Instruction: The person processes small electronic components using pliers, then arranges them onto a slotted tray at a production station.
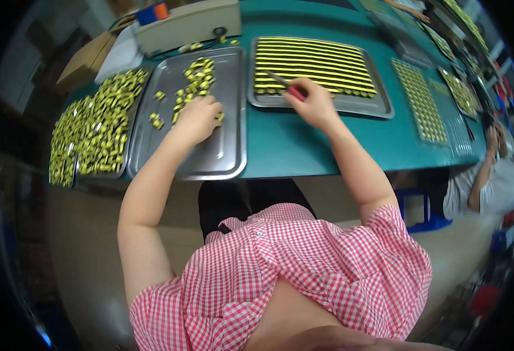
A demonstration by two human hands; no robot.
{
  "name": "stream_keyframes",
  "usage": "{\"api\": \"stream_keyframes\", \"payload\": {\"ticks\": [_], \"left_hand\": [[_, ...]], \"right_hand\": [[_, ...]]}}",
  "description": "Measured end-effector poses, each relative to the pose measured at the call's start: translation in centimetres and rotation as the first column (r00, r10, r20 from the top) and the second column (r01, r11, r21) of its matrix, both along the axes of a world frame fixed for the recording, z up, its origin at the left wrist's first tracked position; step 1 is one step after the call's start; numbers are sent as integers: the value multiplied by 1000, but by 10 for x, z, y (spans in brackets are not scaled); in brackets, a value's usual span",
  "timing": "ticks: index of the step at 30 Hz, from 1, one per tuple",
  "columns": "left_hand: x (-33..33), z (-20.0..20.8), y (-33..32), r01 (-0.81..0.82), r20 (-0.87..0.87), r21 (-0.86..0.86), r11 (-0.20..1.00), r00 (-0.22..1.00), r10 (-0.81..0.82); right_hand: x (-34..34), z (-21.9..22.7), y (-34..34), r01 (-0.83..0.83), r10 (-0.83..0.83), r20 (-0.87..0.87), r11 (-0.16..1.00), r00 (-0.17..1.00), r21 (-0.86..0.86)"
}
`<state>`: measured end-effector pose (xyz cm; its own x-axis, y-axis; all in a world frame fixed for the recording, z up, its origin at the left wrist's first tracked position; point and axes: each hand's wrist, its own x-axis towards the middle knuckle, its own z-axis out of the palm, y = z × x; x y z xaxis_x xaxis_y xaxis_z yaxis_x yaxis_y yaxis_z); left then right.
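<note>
My left hand [197, 120] is over a grey metal tray [225, 153], its fingers curled and closed. A small yellow-and-black part [219, 117] shows at its fingertips. Loose parts of the same kind [199, 75] lie in the tray just beyond the hand, with a few to its left. My right hand [312, 102] is closed around the red handle [296, 92] of a slim, pointed metal tool [277, 78]. The tool's tip extends left over a second tray [380, 106], above the near rows of yellow-and-black parts [312, 61] packed in straight lines.
At the far left, a tray is heaped with loose yellow-and-black parts [96, 126]. Behind stands a beige box-shaped device [190, 26] with a cable. A sheet of small round parts [419, 99] lies right on the green table [280, 146]. Another person [488, 181] sits at the right.
</note>
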<state>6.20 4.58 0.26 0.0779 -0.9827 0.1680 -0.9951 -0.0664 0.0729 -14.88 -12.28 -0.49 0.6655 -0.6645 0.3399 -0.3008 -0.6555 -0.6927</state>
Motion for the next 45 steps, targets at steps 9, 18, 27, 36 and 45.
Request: {"api": "stream_keyframes", "payload": {"ticks": [9,18,27,36,45], "left_hand": [[-31,21,-62,-136,-967,-22,991,253,13],[-53,-17,-76,-131,-992,-90,987,-77,-101],[-59,-10,-67,-145,-968,-205,968,175,-179],[-54,-13,-68,-115,-979,-194,974,-48,-200],[-46,-7,-67,-149,-941,-237,960,-212,-265]], "right_hand": [[23,18,24,-280,288,193,957,938,-72],[11,-8,13,-229,139,291,925,947,304],[5,2,9,-256,95,291,769,952,586],[-1,4,-1,-47,15,197,987,980,156],[-11,14,-6,97,-81,74,964,994,-247]]}}
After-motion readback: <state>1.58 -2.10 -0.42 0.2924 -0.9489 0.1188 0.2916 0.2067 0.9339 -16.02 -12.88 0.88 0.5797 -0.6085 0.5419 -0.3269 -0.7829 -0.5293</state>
